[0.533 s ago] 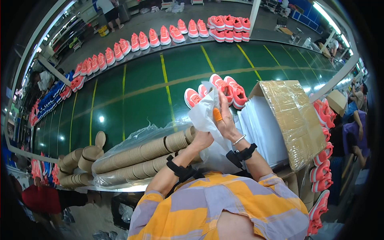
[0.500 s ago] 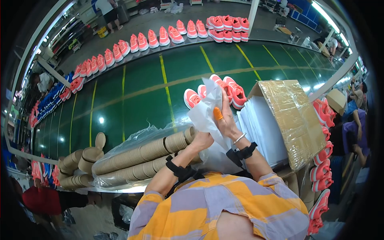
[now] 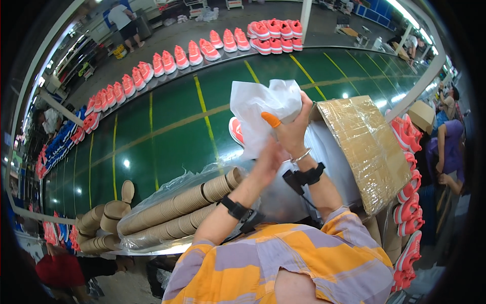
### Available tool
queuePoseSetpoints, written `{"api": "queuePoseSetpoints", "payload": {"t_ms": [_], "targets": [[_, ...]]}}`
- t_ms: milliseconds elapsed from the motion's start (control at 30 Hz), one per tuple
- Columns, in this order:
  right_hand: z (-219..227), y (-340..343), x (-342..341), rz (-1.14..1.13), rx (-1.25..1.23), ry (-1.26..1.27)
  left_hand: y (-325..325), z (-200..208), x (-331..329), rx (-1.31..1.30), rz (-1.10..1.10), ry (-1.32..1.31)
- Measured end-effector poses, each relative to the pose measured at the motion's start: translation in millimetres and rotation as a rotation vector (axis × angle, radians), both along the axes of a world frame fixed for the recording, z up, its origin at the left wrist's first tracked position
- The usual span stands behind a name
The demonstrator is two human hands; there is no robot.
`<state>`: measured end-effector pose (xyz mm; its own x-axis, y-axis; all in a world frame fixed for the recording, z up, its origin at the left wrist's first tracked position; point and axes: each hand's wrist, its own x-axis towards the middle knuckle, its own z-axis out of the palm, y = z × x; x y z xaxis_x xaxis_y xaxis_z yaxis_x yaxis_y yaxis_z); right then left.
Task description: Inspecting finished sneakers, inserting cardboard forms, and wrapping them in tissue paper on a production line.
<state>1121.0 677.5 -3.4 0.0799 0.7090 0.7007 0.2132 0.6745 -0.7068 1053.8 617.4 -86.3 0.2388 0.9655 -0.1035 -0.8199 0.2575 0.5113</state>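
My right hand point(image 3: 293, 129), with an orange finger cot on its thumb, grips a crumpled sheet of white tissue paper point(image 3: 263, 104) raised over the green conveyor belt. My left hand point(image 3: 269, 159) is just below, at the paper's lower end; motion smears its fingers, so their grip cannot be made out. Behind the paper a coral sneaker point(image 3: 236, 130) shows in part on the belt; whatever else stands there is hidden. Beside my right forearm an open cardboard box point(image 3: 364, 152) holds a stack of white paper sheets point(image 3: 324, 147).
Nested brown cardboard shoe inserts point(image 3: 177, 207) in clear plastic lie left of my left arm. A row of coral sneakers point(image 3: 180, 57) lines the belt's far edge. More coral sneakers point(image 3: 407, 223) are stacked right of the box. Other people work nearby, one in purple point(image 3: 448, 147) at right.
The tissue paper has been lifted and spread wider, now covering most of the sneakers behind it. My right hand has moved up a little; my left hand has shifted to the right.
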Motion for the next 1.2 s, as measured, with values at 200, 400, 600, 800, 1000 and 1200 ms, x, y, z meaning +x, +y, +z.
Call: {"api": "queuePoseSetpoints", "payload": {"t_ms": [200, 400, 600, 800, 1000, 1200], "targets": [[-10, -11, 6, 0.054, -0.105, 0.437, 60, 55, -37, 0.086, 0.244, 0.17], [-35, 40, 33, -0.039, -0.171, -0.139, 53, 29, -20, -0.055, 0.216, 0.819], [-125, 105, 14, 0.188, -0.605, 0.2, 66, -19, -34, 0.205, 0.092, 0.881], [-197, 175, 69, -0.632, -0.944, -0.923, 81, -24, -97, -0.011, 0.076, 0.71], [-225, 194, 79, -0.703, -0.923, -1.054, 90, -43, -129, -0.041, 0.153, 0.822], [-225, 120, -8, -0.435, -0.833, -1.1, 100, -46, -143, -0.086, 0.102, 0.625]]}}
